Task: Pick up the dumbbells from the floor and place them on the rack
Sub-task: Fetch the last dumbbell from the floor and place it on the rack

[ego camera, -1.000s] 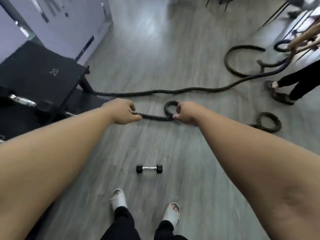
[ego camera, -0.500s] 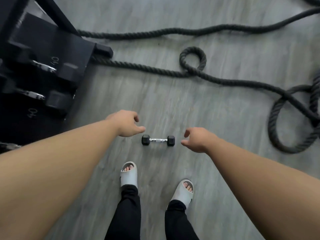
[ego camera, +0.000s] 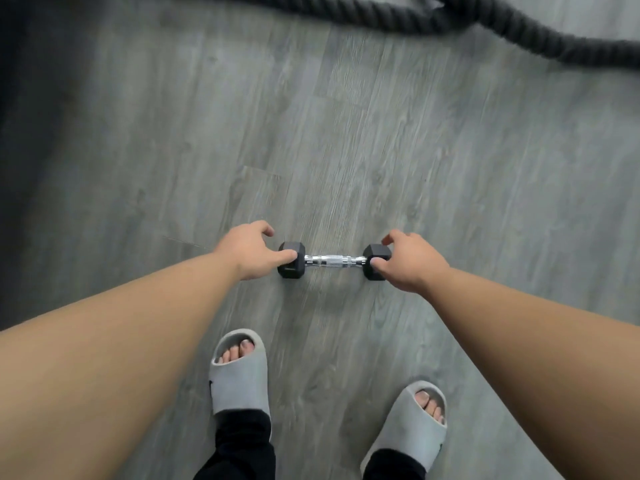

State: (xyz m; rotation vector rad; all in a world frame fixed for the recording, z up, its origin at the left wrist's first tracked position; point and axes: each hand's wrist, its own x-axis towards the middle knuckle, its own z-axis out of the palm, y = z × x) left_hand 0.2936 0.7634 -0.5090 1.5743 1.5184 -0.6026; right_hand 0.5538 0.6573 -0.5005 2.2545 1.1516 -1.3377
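A small dumbbell with black hexagonal heads and a chrome handle lies crosswise on the grey wood-look floor in front of my feet. My left hand is curled over its left head, thumb on the near side and fingers over the top. My right hand grips its right head the same way. The dumbbell still looks to rest on the floor. No rack is in view.
A thick black battle rope runs across the top of the view. My two feet in grey slides stand just behind the dumbbell. A dark blurred area fills the left edge.
I have bent down closer to the floor. Both hands moved inward from beside the dumbbell and closed on its two heads. The rack has left the view.
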